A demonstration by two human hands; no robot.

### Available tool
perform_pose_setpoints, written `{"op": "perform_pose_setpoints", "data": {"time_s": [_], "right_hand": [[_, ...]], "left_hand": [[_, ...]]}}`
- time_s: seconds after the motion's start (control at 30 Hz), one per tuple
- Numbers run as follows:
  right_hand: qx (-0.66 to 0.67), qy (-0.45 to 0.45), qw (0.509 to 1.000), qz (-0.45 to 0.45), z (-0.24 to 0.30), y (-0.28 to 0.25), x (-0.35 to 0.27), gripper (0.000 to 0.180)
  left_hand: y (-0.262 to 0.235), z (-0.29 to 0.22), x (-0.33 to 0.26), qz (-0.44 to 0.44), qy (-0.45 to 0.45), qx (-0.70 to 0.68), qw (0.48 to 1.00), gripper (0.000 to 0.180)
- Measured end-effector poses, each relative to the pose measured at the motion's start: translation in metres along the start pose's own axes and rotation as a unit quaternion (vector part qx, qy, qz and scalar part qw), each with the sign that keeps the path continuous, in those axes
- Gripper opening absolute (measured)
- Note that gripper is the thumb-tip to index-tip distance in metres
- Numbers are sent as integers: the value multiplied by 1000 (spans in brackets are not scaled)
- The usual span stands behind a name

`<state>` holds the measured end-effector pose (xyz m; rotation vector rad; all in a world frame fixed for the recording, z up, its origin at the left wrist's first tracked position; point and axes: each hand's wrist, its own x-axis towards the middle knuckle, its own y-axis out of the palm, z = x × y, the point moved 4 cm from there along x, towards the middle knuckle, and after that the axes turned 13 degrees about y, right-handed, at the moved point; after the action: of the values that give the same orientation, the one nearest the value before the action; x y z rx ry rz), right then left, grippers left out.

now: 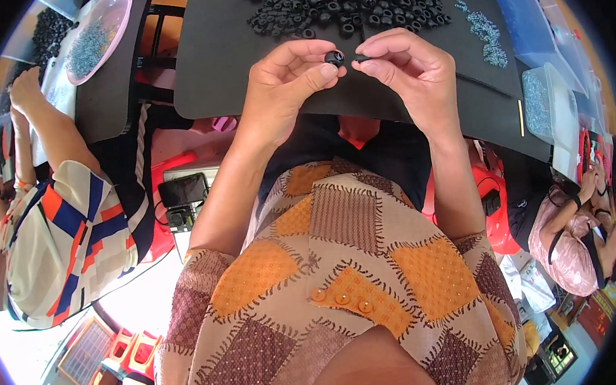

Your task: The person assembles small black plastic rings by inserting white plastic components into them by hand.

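Above the near edge of the dark table (206, 79), my left hand (290, 80) pinches a small round black part (334, 58) between thumb and index finger. A shiny spot shows in the middle of its opening. My right hand (413, 66) is close beside it, thumb and index finger closed on a small dark piece (362, 58) that is mostly hidden by the fingertips. A narrow gap separates the two pieces. Beyond my hands lies a large heap of black ring-like parts (353, 3), many with a round hole.
Small grey-blue pieces (485, 37) lie scattered on the table's right side. A clear plastic box (542, 100) and a thin yellowish stick (521, 118) are at the right edge. On the left stands a pink basin (124, 17). People sit on both sides.
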<state>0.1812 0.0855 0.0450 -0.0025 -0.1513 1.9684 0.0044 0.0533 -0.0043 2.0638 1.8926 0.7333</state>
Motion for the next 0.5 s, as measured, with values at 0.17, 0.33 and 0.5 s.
{"op": "perform_pose_setpoints", "data": {"time_s": [0.17,0.33,0.5], "right_hand": [[31,20,999,-17,0,4,-4,15],[-14,4,1000,-15,-4,4,-4,13],[-46,-5,998,-31,-5,8,-4,11]], "left_hand": [[2,0,-2,12,18,18,1000,26],[3,-2,-3,15,28,33,999,28],[4,-4,-5,24,39,68,997,29]]}}
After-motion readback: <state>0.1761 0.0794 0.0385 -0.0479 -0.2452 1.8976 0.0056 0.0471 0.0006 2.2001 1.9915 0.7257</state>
